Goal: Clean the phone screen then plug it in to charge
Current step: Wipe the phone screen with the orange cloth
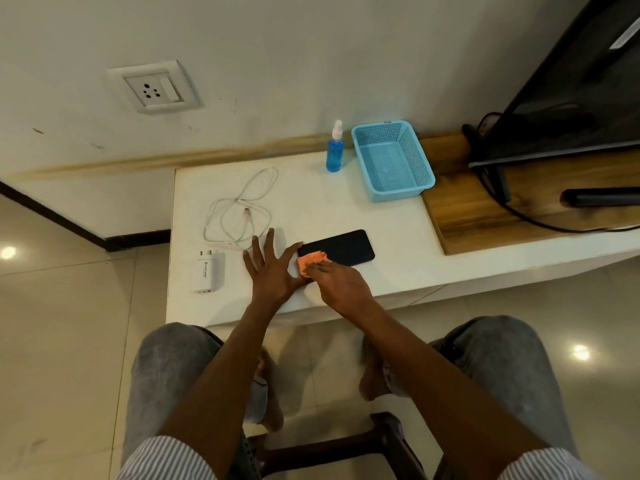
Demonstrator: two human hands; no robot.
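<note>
The phone (336, 249) lies face up on the white table (381, 237), its long axis running from about eight o'clock to two o'clock, with the near-left end under the orange cloth (310, 260). The right hand (341, 284) holds that cloth bunched under its curled fingertips and presses it on the glass, so the rest of the screen stretches away from it toward two o'clock; a wipe along the long axis looks like the natural stroke. The left hand (273, 268) sits at nine o'clock of the phone, fingers spread and flat on the table, its forefinger reaching to the phone's near-left corner as if to brace it against sliding. The right hand is thus the working hand, while the left is the nearer one to the charging gear. That gear lies to the left: the white cable (239, 209) is coiled at about eleven o'clock of the left hand, its plug end inside the loops, and the white adapter (207, 273) lies on its back at nine o'clock, near the table's left edge. The wall socket (154, 87) sits high at eleven o'clock, well apart from everything. A blue spray bottle (334, 147) stands at twelve o'clock of the phone, just beside a light blue basket (393, 161); neither blocks the wiping path. At the far right stand a dark screen (571, 81) and trailing black cords (512, 206), well clear of the work.
</note>
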